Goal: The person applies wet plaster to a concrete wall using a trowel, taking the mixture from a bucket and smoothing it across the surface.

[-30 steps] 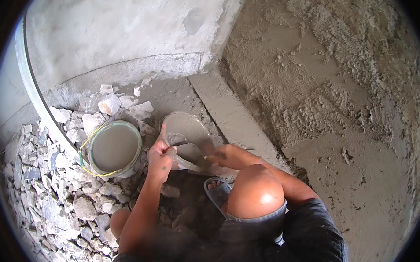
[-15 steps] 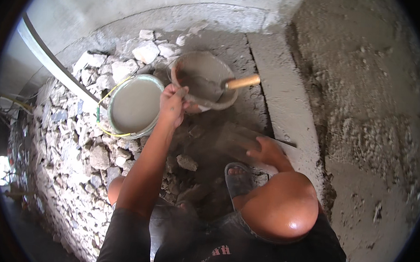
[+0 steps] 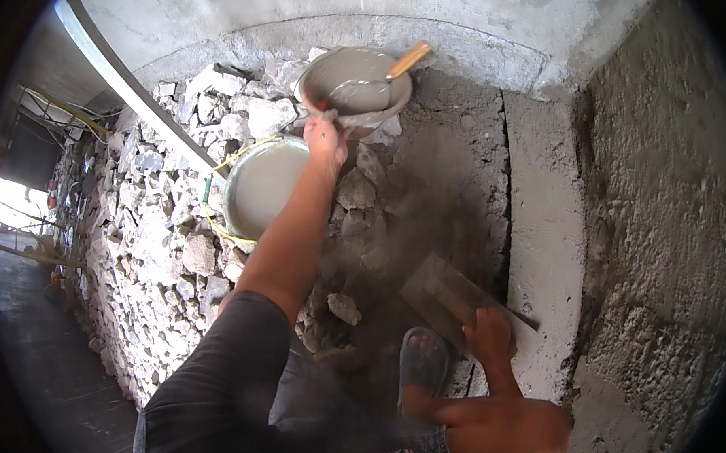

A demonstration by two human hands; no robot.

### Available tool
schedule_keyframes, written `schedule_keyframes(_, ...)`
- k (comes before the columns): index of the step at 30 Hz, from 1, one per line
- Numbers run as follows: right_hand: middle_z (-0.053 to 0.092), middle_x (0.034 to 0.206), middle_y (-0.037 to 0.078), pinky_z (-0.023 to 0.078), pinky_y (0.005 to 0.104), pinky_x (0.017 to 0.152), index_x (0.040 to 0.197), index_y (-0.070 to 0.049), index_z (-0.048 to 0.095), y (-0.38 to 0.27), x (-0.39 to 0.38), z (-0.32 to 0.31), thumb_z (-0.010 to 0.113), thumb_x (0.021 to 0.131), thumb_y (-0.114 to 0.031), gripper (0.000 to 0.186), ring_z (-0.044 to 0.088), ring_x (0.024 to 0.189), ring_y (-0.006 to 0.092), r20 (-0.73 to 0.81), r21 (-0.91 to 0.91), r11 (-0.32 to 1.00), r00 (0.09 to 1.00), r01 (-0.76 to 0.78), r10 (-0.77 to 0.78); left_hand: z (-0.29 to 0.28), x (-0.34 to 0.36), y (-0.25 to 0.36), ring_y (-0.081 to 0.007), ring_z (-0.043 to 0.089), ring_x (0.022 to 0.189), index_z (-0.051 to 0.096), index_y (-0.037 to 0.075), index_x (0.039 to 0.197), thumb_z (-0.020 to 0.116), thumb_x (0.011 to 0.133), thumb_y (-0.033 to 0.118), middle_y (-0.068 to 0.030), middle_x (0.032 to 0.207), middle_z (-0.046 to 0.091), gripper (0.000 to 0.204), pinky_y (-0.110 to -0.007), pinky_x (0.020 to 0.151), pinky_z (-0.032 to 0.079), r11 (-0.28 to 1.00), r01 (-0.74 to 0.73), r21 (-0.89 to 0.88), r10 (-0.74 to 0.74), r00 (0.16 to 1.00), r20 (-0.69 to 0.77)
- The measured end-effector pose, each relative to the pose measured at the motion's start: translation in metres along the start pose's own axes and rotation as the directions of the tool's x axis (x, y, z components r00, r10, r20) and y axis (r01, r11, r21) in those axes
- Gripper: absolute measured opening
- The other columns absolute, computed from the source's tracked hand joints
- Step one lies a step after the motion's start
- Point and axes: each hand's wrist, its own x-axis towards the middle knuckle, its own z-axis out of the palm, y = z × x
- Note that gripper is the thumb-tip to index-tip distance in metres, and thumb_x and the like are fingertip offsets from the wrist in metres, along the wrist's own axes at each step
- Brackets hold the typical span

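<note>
My left hand (image 3: 325, 137) grips the near rim of a round, mortar-smeared basin (image 3: 397, 105), which rests at the edge of the rubble by the wall. Wet grey mortar lies inside it, along with a trowel whose wooden handle (image 3: 409, 60) leans over the far right rim. Close to my knee, my right hand (image 3: 489, 337) is closed round the handle of a flat plastering float (image 3: 425, 290), its blade low over the dusty ground beside the concrete strip. Left of my forearm stands a bucket (image 3: 255, 189) of grey liquid with a yellow cord handle.
Broken stones (image 3: 175, 259) are heaped on the left. A long pale curved bar (image 3: 134, 87) slants down to the bucket. Along the right runs a flat concrete strip (image 3: 545, 234) with a dark gap beside it, then a rough wall (image 3: 662, 239). My sandalled foot (image 3: 423, 363) is near the float.
My left hand has pushed the basin farther away, toward the wall and stones. My right hand and the float have come nearer to my body. The view has shifted too.
</note>
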Motion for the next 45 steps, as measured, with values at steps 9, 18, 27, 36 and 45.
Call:
schedule_keyframes(9, 0.064, 0.101, 0.022, 0.05, 0.0548, 0.086, 0.097, -0.003, 0.063, 0.007, 0.0, -0.013, 0.081, 0.08, -0.028, 0.036, 0.062, 0.098, 0.0429, 0.054, 0.035, 0.999, 0.999, -0.003, 0.001, 0.012, 0.018, 0.004, -0.0223, 0.063, 0.072, 0.064, 0.006, 0.113, 0.041, 0.11, 0.028, -0.009, 0.083, 0.062, 0.032, -0.047, 0.068, 0.054, 0.919, 0.38, 0.105, -0.362, 0.919, -0.157)
schedule_keyframes(18, 0.064, 0.098, 0.028, 0.049, 0.0547, 0.083, 0.097, 0.004, 0.06, -0.028, 0.092, -0.072, 0.077, 0.085, -0.033, 0.042, 0.063, 0.096, 0.0477, -0.134, 0.321, 0.946, 0.986, -0.053, 0.101, -0.162, -0.021, 0.056, -0.0363, 0.073, 0.1, 0.073, 0.001, 0.111, 0.067, 0.091, 0.024, -0.0236, 0.105, 0.074, 0.03, -0.045, 0.089, 0.055, 0.024, -0.016, 1.0, 0.249, 0.969, 0.009)
schedule_keyframes(27, 0.07, 0.097, 0.027, 0.053, 0.0528, 0.084, 0.098, 0.003, 0.067, -0.063, 0.124, -0.049, 0.079, 0.083, -0.035, 0.043, 0.068, 0.095, 0.0459, -0.196, 0.414, 0.903, 0.957, -0.117, 0.214, -0.168, -0.027, 0.053, -0.0244, 0.069, 0.073, 0.069, 0.001, 0.098, 0.058, 0.095, 0.013, -0.0077, 0.08, 0.066, 0.015, -0.035, 0.071, 0.059, 0.599, 0.217, 0.771, -0.486, 0.863, 0.135)
schedule_keyframes(36, 0.073, 0.095, 0.027, 0.057, 0.0522, 0.089, 0.095, 0.004, 0.072, -0.091, 0.158, -0.1, 0.077, 0.082, -0.032, 0.039, 0.071, 0.098, 0.0461, -0.141, 0.455, 0.889, 0.982, -0.051, 0.129, 0.048, -0.259, 0.014, -0.0187, 0.069, 0.099, 0.062, -0.003, 0.124, 0.064, 0.098, 0.009, -0.0081, 0.107, 0.07, 0.028, -0.03, 0.088, 0.055, 0.8, -0.191, 0.569, -0.411, 0.516, 0.751)
schedule_keyframes(45, 0.072, 0.107, 0.019, 0.059, 0.0463, 0.08, 0.12, 0.011, 0.065, -0.104, 0.106, -0.188, 0.075, 0.086, -0.024, 0.049, 0.072, 0.097, 0.0304, -0.023, 0.875, 0.436, 0.884, -0.208, 0.467, -0.077, -0.241, 0.031, -0.0133, 0.064, 0.086, 0.068, -0.002, 0.114, 0.071, 0.098, 0.022, -0.0077, 0.096, 0.071, 0.029, -0.03, 0.08, 0.052, 0.546, -0.493, 0.677, -0.289, 0.648, 0.705)
